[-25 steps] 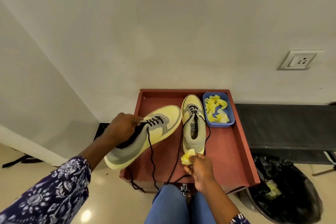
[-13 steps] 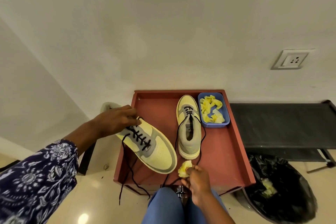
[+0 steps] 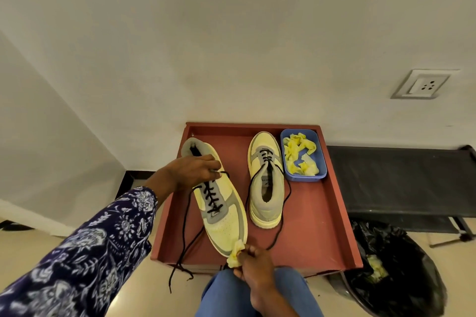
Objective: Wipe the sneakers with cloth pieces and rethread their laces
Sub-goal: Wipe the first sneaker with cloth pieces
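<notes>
Yellow cloth, a crumpled scrap of it [image 3: 235, 255], is pinched in your right hand [image 3: 253, 269] and pressed against the toe of the sneaker [image 3: 219, 203] you are holding over the near-left part of the red tray [image 3: 342, 213]. Your left hand [image 3: 192, 171] has a closed grip around that shoe's collar, fingers curled over the top eyelets, toe pointing back toward you. Its black laces [image 3: 184, 234] are threaded but untied, and they trail down over the tray's near edge toward the floor (one end hangs well clear of the rim). That is the likeliest snag: a wiping stroke or a turn of the shoe could catch a loose end on the tray lip or drag it out of its eyelets. The second sneaker [image 3: 265, 182] stands in the tray just beside the held one, toe toward the far edge, its own laces splayed around it; swing wide and you may tangle the two. Spare cloth pieces fill the blue tub [image 3: 322, 162] in the far-right corner. Your pinch on the scrap looks shallow, so a firm rub may pull it free.
</notes>
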A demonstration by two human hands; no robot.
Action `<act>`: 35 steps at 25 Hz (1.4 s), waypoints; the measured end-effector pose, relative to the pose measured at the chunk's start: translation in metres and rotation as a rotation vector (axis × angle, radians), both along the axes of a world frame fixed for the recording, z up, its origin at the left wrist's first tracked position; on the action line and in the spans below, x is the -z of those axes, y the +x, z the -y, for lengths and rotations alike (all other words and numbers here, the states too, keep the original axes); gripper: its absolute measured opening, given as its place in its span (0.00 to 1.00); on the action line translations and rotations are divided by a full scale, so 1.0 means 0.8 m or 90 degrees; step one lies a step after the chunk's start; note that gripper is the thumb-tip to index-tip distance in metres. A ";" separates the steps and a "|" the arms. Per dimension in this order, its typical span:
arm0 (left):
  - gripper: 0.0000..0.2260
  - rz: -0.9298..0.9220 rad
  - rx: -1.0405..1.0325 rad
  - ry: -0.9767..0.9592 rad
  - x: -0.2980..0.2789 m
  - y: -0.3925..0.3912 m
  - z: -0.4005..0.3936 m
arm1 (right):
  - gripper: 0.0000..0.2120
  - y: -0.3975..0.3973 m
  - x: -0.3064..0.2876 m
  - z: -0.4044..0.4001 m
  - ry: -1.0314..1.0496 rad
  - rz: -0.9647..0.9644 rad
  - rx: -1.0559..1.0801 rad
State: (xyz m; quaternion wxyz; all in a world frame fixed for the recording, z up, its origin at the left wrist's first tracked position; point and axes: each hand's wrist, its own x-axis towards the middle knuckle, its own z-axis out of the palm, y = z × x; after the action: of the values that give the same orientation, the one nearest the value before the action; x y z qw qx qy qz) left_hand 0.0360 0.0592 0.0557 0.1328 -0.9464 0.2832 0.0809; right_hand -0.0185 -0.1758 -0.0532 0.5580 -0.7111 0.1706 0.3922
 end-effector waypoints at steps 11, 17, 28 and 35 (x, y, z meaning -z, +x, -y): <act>0.16 -0.036 -0.308 -0.056 0.038 0.018 0.000 | 0.10 0.002 0.003 -0.022 0.000 0.052 -0.107; 0.16 0.116 -0.673 -0.446 0.076 -0.004 0.012 | 0.14 -0.003 0.000 -0.039 0.029 0.106 -0.153; 0.34 0.017 -0.953 -0.719 0.101 -0.058 0.039 | 0.14 0.074 -0.039 -0.063 -0.152 0.545 -0.314; 0.38 0.014 -0.894 -0.741 0.102 -0.048 0.033 | 0.18 0.058 0.005 -0.099 -0.238 0.651 -0.542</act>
State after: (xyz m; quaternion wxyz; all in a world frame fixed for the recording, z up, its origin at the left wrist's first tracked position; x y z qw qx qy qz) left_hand -0.0027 0.0330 -0.0256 -0.4428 -0.8194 -0.3633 -0.0215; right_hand 0.0281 -0.0968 -0.0571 0.2339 -0.8959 -0.3436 0.1567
